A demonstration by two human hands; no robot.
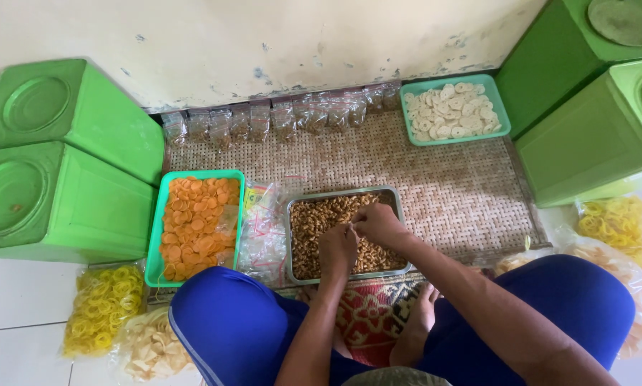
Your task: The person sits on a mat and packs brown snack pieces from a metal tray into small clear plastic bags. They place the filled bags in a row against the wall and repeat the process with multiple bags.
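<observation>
A woven mat (435,179) covers the floor by the wall. On it lie a metal tray (292,246) of brown snacks, a green tray (156,246) of orange crackers, a green tray (503,107) of white crackers, and a row of small filled bags (278,118) along the wall.

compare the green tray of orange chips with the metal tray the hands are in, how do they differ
The green tray is plastic and holds flat, round orange chips; the metal tray is grey and holds small brown curled snacks. The green tray lies lengthwise away from the person, the metal tray crosswise. No hand touches the green tray, while the left hand and right hand are over the metal tray's snacks. Both are rectangular, full, and on the woven mat.
</observation>
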